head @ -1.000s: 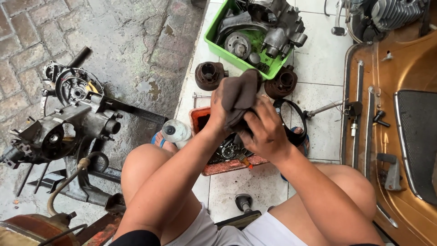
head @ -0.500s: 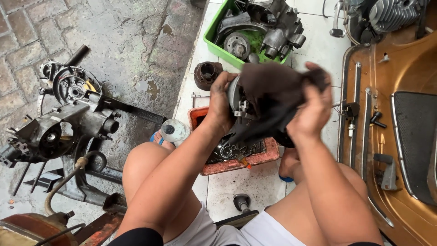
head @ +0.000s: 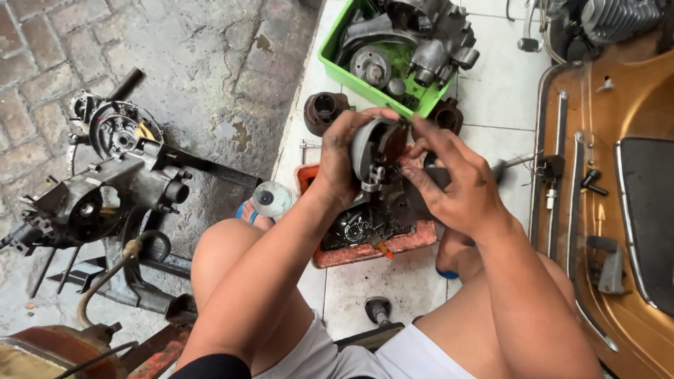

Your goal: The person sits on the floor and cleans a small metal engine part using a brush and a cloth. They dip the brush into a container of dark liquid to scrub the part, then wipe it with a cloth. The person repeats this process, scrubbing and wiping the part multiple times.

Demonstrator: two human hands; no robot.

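Both hands are up over the red tray (head: pixel 414 242). Left hand (head: pixel 337 165) has its fingers wrapped round a grey metal part (head: pixel 375 151), gripping the rounded side. Right hand (head: pixel 460 186) comes in from the other side with fingers bent, tips pinching at the top edge of that part. So the part sits in the air between the two hands, just above the tray.

Count: one red tray with oily bits in it, one green crate (head: pixel 344 70) packed with engine parts, two dark cylinders (head: pixel 323 112) on the tiles, one each side of the hands. One round grey can (head: pixel 272 198) by the left knee. One big engine block (head: pixel 105 193) on a stand off to the left. One orange scooter body (head: pixel 611 175) along the right edge.

Floor is split: pale square tiles under the tray and crate, wet grey paving and bricks to the left. Looks like an open workshop front, person sitting low with bare knees either side of the tray.
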